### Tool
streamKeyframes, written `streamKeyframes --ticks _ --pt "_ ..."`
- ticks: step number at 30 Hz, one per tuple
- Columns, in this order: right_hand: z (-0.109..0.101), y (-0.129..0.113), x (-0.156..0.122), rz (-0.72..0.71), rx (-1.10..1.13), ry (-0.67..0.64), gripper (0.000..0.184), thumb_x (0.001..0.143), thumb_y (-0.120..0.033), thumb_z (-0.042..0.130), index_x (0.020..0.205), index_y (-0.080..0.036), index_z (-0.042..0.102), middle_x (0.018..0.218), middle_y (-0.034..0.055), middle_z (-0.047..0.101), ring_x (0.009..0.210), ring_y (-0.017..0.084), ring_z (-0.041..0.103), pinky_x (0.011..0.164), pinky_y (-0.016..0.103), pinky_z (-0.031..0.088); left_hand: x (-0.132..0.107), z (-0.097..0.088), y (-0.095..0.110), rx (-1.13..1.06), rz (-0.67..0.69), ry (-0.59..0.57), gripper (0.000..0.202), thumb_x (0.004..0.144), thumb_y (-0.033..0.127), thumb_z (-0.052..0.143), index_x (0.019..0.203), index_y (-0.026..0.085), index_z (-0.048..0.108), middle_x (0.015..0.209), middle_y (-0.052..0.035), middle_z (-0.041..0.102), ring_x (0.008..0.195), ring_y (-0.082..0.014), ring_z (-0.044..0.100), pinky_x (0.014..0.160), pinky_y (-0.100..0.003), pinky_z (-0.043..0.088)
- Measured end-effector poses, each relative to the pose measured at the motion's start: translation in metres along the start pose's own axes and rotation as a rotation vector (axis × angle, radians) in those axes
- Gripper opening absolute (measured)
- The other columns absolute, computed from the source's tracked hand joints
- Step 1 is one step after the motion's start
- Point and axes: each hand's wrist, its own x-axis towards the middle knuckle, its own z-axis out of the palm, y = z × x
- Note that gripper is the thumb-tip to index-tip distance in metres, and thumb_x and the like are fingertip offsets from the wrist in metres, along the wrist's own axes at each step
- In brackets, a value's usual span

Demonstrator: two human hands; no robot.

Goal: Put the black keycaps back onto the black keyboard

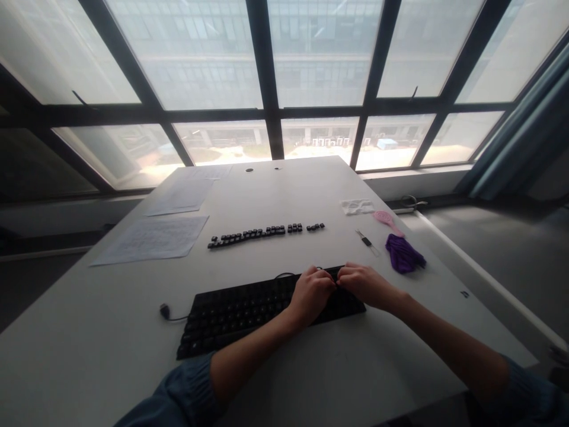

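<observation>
A black keyboard (231, 311) lies on the white table (311, 196) in front of me, its cable trailing off to the left. My left hand (311, 293) and my right hand (362, 283) meet over the keyboard's upper right part, fingers curled down and pinched together at the keys. What they grip is too small to make out. Farther back a row of loose black keycaps (262, 233) lies in a line on the table.
Paper sheets (153, 237) lie at the left. To the right are a small keycap puller (365, 239), a purple cloth (403, 254), a pink brush (386, 219) and a clear plastic bag (357, 206). Large windows stand behind the table's far edge.
</observation>
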Motion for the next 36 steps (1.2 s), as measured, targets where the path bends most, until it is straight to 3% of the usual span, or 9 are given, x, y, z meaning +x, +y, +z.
streamKeyframes --ticks 7,12,17,21,28,36 --pt "-0.002 0.0 -0.002 0.01 0.051 -0.028 0.025 0.098 -0.017 0.053 0.084 -0.021 0.072 0.091 0.0043 0.068 0.086 0.018 0.06 0.075 0.029 0.045 -0.007 -0.009 0.007 0.168 0.067 -0.063 0.017 0.093 0.03 0.062 0.09 0.026 0.078 0.102 -0.0055 0.071 0.095 -0.0232 0.054 0.085 -0.04 0.046" --pt "0.002 0.004 -0.004 0.03 0.088 -0.027 0.027 0.098 -0.021 0.054 0.078 -0.02 0.072 0.089 0.0047 0.066 0.085 0.019 0.059 0.076 0.029 0.046 -0.007 -0.012 0.011 0.176 0.045 -0.066 0.023 0.093 0.03 0.06 0.078 0.024 0.076 0.103 -0.0062 0.066 0.1 -0.0248 0.052 0.086 -0.042 0.045" --pt "0.012 0.012 -0.011 0.142 0.287 0.154 0.013 0.091 -0.015 0.061 0.093 -0.02 0.073 0.095 0.005 0.067 0.084 0.018 0.063 0.079 0.031 0.049 -0.009 -0.011 0.011 0.156 0.027 -0.026 0.023 0.094 0.031 0.06 0.081 0.024 0.077 0.107 -0.0059 0.065 0.103 -0.0252 0.051 0.089 -0.043 0.046" --pt "0.024 0.015 -0.012 0.206 0.365 0.337 0.006 0.086 -0.016 0.067 0.081 -0.02 0.068 0.088 0.0044 0.066 0.082 0.019 0.062 0.076 0.033 0.05 -0.011 -0.009 0.011 0.118 0.034 -0.006 0.022 0.095 0.029 0.059 0.084 0.024 0.077 0.109 -0.0056 0.066 0.104 -0.0245 0.052 0.092 -0.043 0.046" --pt "0.021 0.015 -0.017 0.174 0.333 0.317 0.011 0.089 -0.013 0.064 0.085 -0.021 0.07 0.092 0.0056 0.071 0.092 0.022 0.063 0.085 0.038 0.05 -0.014 -0.03 0.014 0.064 0.016 0.1 0.024 0.098 0.028 0.054 0.091 0.023 0.076 0.103 -0.006 0.069 0.099 -0.0223 0.054 0.093 -0.04 0.047" --pt "0.023 0.012 -0.02 0.144 0.378 0.354 0.012 0.088 -0.01 0.065 0.085 -0.021 0.068 0.091 0.0057 0.069 0.09 0.022 0.064 0.083 0.037 0.052 -0.036 -0.046 0.002 0.042 -0.021 0.153 0.022 0.097 0.025 0.055 0.084 0.021 0.074 0.099 -0.0052 0.069 0.094 -0.0214 0.055 0.089 -0.039 0.048"
